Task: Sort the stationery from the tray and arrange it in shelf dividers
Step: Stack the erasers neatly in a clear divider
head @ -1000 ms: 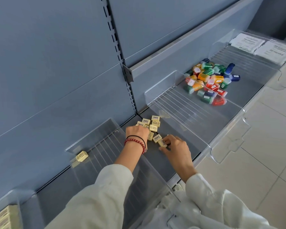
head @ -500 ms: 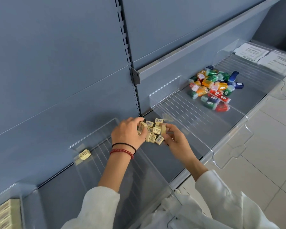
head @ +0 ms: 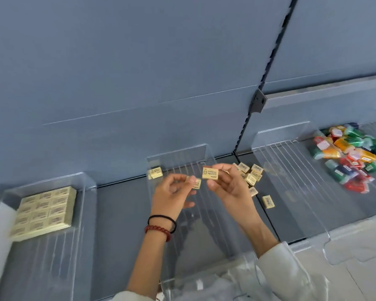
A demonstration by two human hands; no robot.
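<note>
— Erasers, where are they right now?

— Two are up in the hands. The right hand (head: 230, 192) pinches one cream eraser (head: 210, 173) between thumb and fingertips, printed face up toward the camera; the left hand (head: 172, 196) pinches a second eraser (head: 196, 183) just beside it. Both hands are clamped, one piece each, close together, though the erasers look just apart.

— Why hold them like that?

— My guess: label up, so the print can be checked and the pieces turned the same way before they go down.

— And the rest?

— A loose heap of erasers (head: 250, 172) lies on the shelf (head: 122, 213) at two o'clock from the hands, one stray eraser (head: 268, 202) at four o'clock. At ten o'clock, close by, a lone eraser (head: 155, 172) sits near the back wall, seen against a clear divider (head: 176, 153). Far out at nine o'clock a tidy block of erasers (head: 45, 211) lies flat in rows, which looks like the pattern to copy.

— So sorting is partway?

— I judge so: one block done, the heap loose.

— Anything else on that shelf?

— A pile of coloured packets (head: 352, 153) at three o'clock, in its own bay. Clear ribbed dividers split the grey-blue shelf into bays; a plain blue back panel (head: 139, 61) rises behind, with a slotted upright (head: 267, 68). Pale floor tiles (head: 356, 268) show at four o'clock, past the shelf's front edge. No tray that I can make out.
</note>
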